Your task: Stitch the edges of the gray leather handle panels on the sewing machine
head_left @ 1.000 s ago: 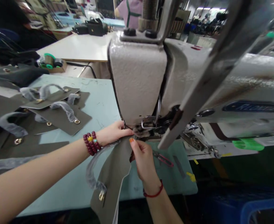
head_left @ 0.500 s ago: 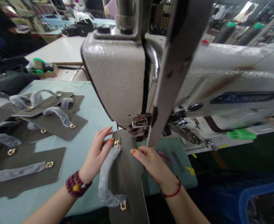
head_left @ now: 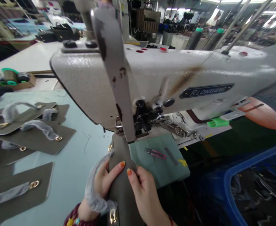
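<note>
A grey-brown bag panel [head_left: 121, 153] lies lengthwise before me, its far end beneath the sewing machine head [head_left: 86, 84]. A carrying handle wrapped in clear plastic [head_left: 89, 188] arches off its left side, fixed by gold buckles [head_left: 113, 216]. My left hand [head_left: 103, 180] reaches through that handle and grips the panel's left side, thumb on top and other fingers mostly hidden. On the opposite edge, my right hand [head_left: 146, 191] pinches the panel with thumb and curled fingers. Both thumbs point toward the machine, close together.
Several similar panels with wrapped handles [head_left: 41, 135] lie on the pale blue table [head_left: 81, 157] at left. Pink-handled thread snips [head_left: 155, 153] and a grey strip [head_left: 171, 156] rest right of the panel. A blue crate [head_left: 230, 188] stands at lower right; thread spools [head_left: 9, 75] sit far left.
My left hand has moved from beside the far buckle through the handle onto the panel. My right hand has slid nearer along the edge. The camera view has turned right.
</note>
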The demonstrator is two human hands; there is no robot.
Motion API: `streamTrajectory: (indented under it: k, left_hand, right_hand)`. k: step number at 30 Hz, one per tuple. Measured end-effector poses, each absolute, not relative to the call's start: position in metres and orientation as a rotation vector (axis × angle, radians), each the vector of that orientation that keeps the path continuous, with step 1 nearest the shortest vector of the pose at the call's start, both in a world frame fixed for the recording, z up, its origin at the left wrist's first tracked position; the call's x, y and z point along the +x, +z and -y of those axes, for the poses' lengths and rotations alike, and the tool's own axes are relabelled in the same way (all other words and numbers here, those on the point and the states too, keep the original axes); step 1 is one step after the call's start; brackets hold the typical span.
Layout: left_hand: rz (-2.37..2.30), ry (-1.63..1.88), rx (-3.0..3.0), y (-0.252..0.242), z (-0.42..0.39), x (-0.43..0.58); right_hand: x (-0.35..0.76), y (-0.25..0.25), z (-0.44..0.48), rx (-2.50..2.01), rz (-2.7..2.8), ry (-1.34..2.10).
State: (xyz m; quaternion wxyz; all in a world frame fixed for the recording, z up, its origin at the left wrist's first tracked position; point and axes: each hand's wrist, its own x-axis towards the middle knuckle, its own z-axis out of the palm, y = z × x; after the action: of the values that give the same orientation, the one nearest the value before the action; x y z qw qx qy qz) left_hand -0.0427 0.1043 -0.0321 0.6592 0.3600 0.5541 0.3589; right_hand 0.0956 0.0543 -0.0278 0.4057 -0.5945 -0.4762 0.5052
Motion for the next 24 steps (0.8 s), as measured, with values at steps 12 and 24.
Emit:
streamTrajectory:
  k: [12, 24]
  left_hand:
    - [-1.337, 0.898, 0.887, -0.028, -0.11, -0.039]
    - [-1.314, 0.974, 0.929, -0.012, -0.139, -0.039]
  right_hand:
    - [0.099, -0.031, -0.063, -1.54, 1.241, 1.265]
    - [0.098, -0.027, -0.095, -1.527, 1.257, 1.207]
